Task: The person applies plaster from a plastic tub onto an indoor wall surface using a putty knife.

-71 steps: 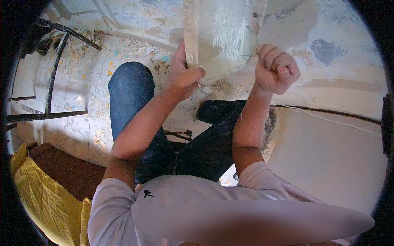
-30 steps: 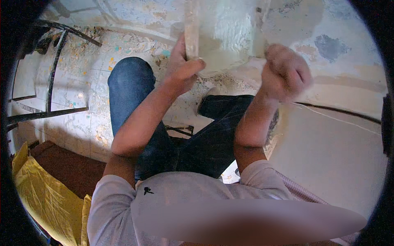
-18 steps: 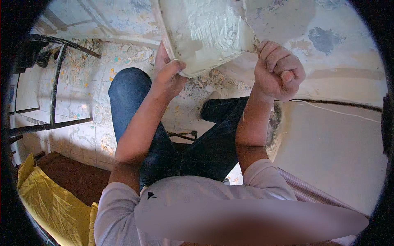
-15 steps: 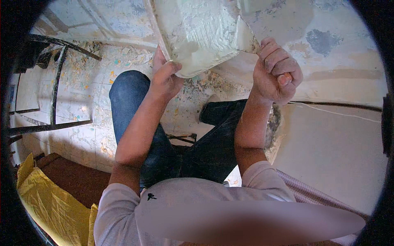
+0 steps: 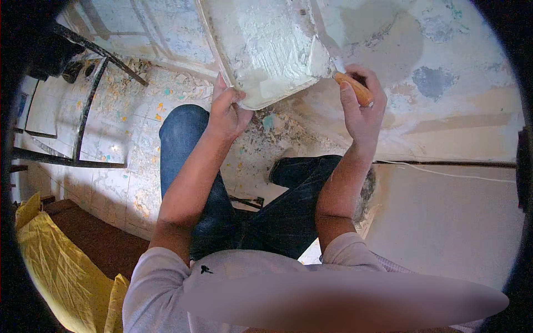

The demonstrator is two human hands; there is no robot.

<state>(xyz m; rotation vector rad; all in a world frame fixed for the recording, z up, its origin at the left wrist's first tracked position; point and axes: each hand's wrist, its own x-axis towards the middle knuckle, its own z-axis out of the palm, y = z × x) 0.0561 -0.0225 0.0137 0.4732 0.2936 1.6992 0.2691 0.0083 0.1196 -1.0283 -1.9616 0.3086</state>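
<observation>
My left hand (image 5: 229, 111) grips the near left corner of a shallow, pale tray (image 5: 213, 43), thumb on top and fingers partly hidden behind its side. Wet whitish putty (image 5: 280, 58) is spread over the tray in ridges. My right hand (image 5: 363, 119) is closed round the orange-brown handle of a putty knife (image 5: 357, 90) at the tray's right side. Putty covers the knife's blade, which lies against the tray's right edge, so its outline is hard to make out.
Beyond the tray is a patchy wall (image 5: 436, 83) with grey and bare spots. Paint flakes litter the tiled floor (image 5: 119, 147). A dark metal frame (image 5: 83, 111) stands at left, near a yellow cloth (image 5: 61, 266). A thin white cable (image 5: 438, 171) runs along the right.
My right hand has turned over and come down a little, bringing the knife's handle into sight. The blade has shifted left and down against the tray. My left hand keeps its hold.
</observation>
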